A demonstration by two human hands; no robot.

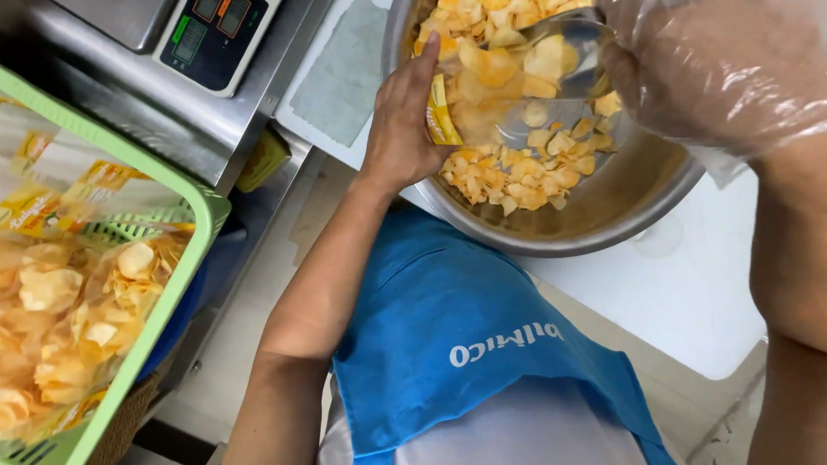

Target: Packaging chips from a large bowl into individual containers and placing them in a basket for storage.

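**A:** Steel bowl of chips sits on the white table. Left hand pinches a clear bag open inside it; gloved right hand is wrapped around a scoop, tipping chips in.

**B:** Looks mid-fill. Next pour probably needs the bag mouth held wide. Tight room: bowl rim close, scale and green basket on the left.

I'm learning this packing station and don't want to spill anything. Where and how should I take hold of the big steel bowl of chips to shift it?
Probably by the rolled rim of the round steel bowl, both hands on opposite sides, palms under the lip. The near edge is bare; the left hand holding a clear bag and the gloved right hand with its scoop crowd the middle.
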